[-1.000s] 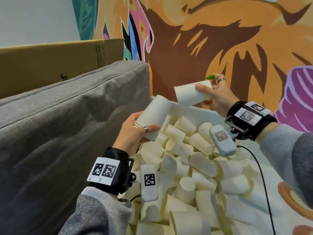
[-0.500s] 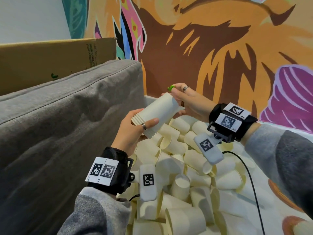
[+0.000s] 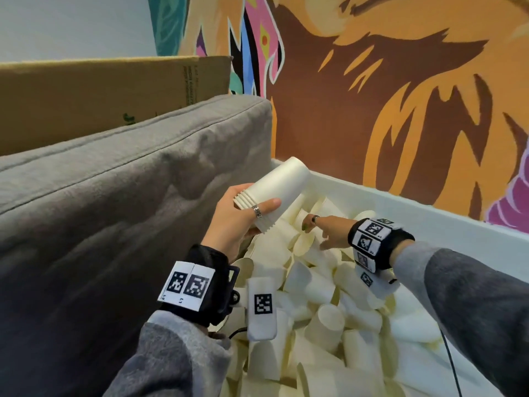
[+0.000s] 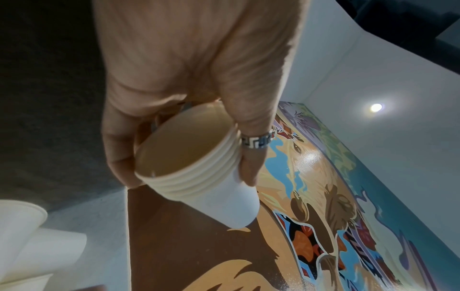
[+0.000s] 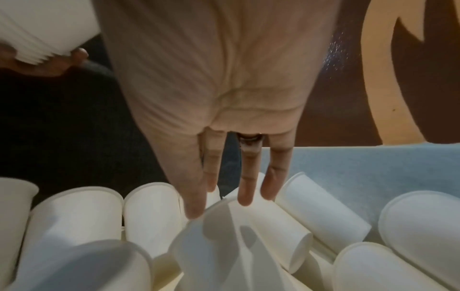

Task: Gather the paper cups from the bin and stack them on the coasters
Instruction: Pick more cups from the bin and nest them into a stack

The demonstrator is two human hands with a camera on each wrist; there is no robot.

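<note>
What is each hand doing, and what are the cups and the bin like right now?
left hand: holds the nested cup stack.
nested cup stack: tilted, rims toward the wrist.
right hand: fingers straight, reaching into the loose cups.
loose cups: jumbled, lying every way.
bin: full of cups.

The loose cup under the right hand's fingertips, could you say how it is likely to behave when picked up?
The loose cup lies on its side, so it may roll. Thin paper walls probably dent under a firm pinch. The right hand likely finds it very light.
</note>
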